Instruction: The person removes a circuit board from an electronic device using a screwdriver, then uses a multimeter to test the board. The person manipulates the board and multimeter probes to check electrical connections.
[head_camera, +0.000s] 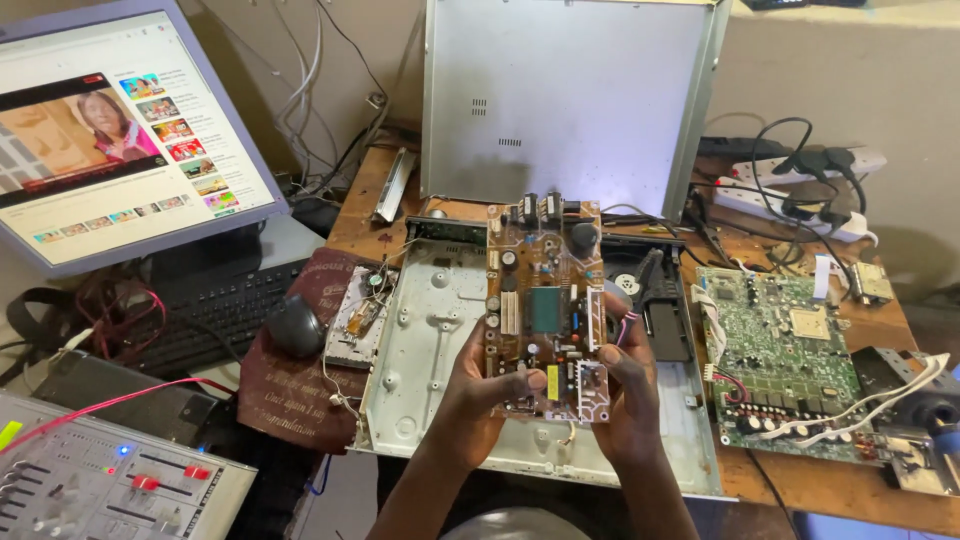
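Both my hands hold a brown circuit board upright over an opened metal chassis. My left hand grips the board's lower left edge, its thumb lying across the bottom components. My right hand holds the lower right edge, fingers behind the board. The board carries a capacitor, a transformer, white connectors and small parts. A thin wire hangs from its bottom edge.
The chassis's grey metal cover stands upright behind. A green circuit board with white cables lies at right, a power strip beyond it. At left are a monitor, keyboard, mouse and an audio mixer.
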